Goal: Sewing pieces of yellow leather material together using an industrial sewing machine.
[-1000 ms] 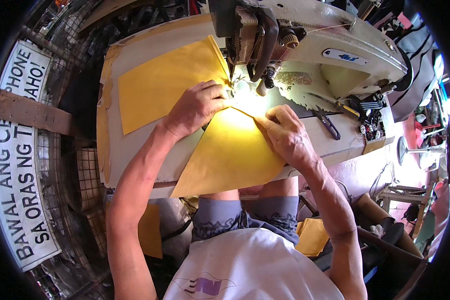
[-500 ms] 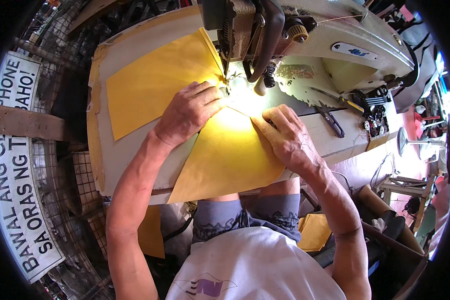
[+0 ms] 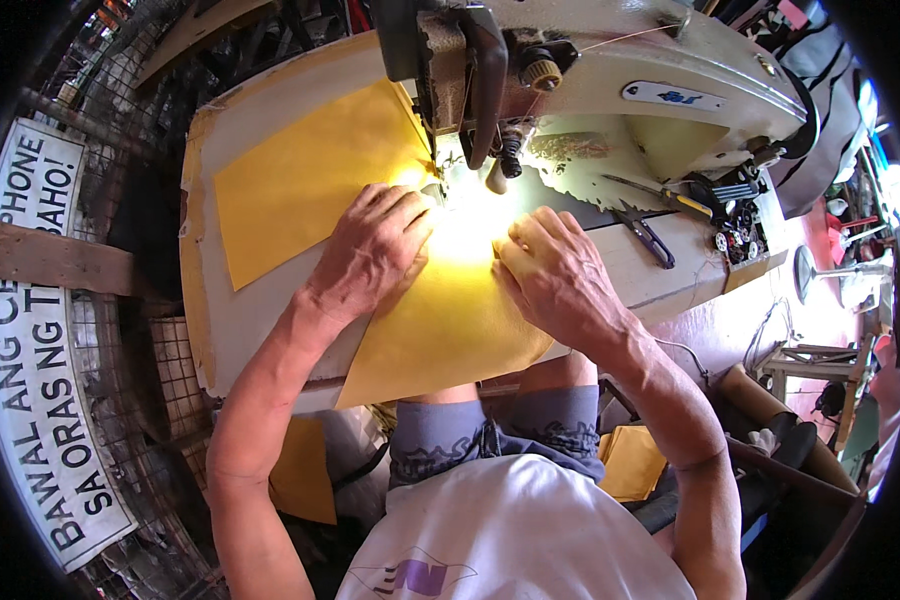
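Observation:
A yellow fabric-like piece (image 3: 440,350) hangs over the table's front edge, brightly lit near the sewing machine's needle area (image 3: 445,170). Its upper left edge is pinched by my left hand (image 3: 370,245), fingers curled close to the needle. My right hand (image 3: 562,270) grips the same piece at its upper right edge, fingers bent and pressed together. Beyond my left hand, a second yellow piece (image 3: 310,180) lies flat and reaches up to the machine's presser foot. Glare from the lamp hides where the two pieces meet.
The sewing machine's arm (image 3: 610,60) spans the far right. Scissors-like snips (image 3: 646,235) and a yellow-handled tool (image 3: 685,204) lie beside it, near several bobbins (image 3: 735,240). More yellow pieces (image 3: 632,462) rest by my right thigh. Wire mesh and a sign (image 3: 45,400) stand at left.
My right hand has shifted slightly left along the near piece, its fingers now more curled. My left hand has turned and come slightly back from the needle. The view has shifted slightly.

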{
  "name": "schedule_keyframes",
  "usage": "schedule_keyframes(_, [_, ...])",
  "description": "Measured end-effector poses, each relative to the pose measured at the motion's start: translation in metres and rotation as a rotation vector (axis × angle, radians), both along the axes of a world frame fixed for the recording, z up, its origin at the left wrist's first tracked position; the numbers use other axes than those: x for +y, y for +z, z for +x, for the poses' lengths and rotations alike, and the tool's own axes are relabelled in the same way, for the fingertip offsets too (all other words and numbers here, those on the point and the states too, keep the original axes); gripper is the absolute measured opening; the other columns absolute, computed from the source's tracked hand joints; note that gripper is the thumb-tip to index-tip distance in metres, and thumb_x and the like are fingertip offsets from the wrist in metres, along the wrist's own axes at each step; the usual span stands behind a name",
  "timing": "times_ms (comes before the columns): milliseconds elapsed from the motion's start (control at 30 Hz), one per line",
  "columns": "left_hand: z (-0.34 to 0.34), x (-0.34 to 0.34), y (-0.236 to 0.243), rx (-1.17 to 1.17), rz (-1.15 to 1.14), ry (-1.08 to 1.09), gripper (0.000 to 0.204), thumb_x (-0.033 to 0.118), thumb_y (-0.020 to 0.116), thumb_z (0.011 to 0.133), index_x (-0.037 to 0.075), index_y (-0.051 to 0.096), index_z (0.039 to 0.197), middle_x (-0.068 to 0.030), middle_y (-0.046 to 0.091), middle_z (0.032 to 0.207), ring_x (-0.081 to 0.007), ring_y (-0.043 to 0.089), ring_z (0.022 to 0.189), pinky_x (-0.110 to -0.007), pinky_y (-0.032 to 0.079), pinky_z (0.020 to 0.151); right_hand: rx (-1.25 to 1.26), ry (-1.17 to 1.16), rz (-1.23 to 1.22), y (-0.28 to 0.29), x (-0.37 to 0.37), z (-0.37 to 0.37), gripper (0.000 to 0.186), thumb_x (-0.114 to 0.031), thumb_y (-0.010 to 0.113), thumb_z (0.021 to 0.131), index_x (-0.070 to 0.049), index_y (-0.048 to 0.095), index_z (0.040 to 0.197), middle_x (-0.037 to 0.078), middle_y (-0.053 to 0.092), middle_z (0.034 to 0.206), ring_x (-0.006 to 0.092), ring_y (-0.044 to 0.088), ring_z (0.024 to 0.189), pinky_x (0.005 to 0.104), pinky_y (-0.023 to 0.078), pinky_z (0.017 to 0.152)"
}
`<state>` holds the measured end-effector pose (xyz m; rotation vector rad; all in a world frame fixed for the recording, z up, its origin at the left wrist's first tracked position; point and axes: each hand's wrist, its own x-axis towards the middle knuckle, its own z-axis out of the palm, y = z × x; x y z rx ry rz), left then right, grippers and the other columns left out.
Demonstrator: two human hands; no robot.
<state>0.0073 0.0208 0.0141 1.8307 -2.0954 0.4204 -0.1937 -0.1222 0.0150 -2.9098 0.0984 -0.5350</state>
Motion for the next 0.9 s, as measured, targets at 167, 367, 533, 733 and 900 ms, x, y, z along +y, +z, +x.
schedule_keyframes(167, [0.008,-0.015,-0.005,0.199,0.019,0.158,0.013,0.018,0.070,0.082,0.006,0.070,0.086,-0.0058,0.065,0.095,-0.0244,0.060,0.097,-0.040,0.046,0.088,-0.188,-0.138,0.186,-0.012,0.000,0.013,0.016,-0.016,0.074,0.082,-0.002,0.066,0.082,0.012,0.059,0.078,0.0330,0.060,0.079,0.0429,0.050,0.071])
schedule_keyframes(367, [0.020,-0.024,-0.006,0.399,0.110,0.118,0.013,0.019,0.071,0.082,0.007,0.072,0.088,-0.0055,0.067,0.095,-0.0263,0.059,0.097,-0.040,0.046,0.092,0.028,-0.413,0.522,-0.007,0.003,0.019,0.015,-0.016,0.072,0.080,-0.004,0.064,0.079,0.016,0.063,0.085,0.0376,0.062,0.086,0.0480,0.050,0.074])
schedule_keyframes(533, [0.022,-0.020,-0.008,0.360,0.115,0.089,0.011,0.017,0.069,0.085,0.008,0.072,0.090,-0.0057,0.065,0.096,-0.0249,0.059,0.100,-0.039,0.046,0.093,-0.082,-0.428,0.449,-0.012,0.012,0.018,0.013,-0.013,0.072,0.080,-0.003,0.064,0.081,0.017,0.062,0.089,0.0374,0.062,0.086,0.0476,0.050,0.075])
schedule_keyframes(733, [0.028,-0.021,-0.007,0.248,0.152,0.034,0.012,0.017,0.063,0.089,0.007,0.065,0.095,-0.0083,0.063,0.104,-0.0274,0.059,0.105,-0.040,0.045,0.097,-0.004,-0.377,0.230,-0.011,0.008,0.023,0.014,-0.014,0.073,0.079,-0.004,0.064,0.085,0.015,0.061,0.087,0.0361,0.061,0.090,0.0466,0.050,0.076])
schedule_keyframes(900, [0.036,-0.024,-0.002,0.290,0.159,-0.063,0.010,0.016,0.062,0.090,0.007,0.063,0.094,-0.0100,0.062,0.099,-0.0297,0.059,0.102,-0.041,0.046,0.095,0.065,-0.248,0.293,-0.011,-0.016,0.024,0.017,-0.017,0.071,0.081,-0.003,0.062,0.083,0.017,0.064,0.082,0.0360,0.063,0.081,0.0452,0.050,0.074])
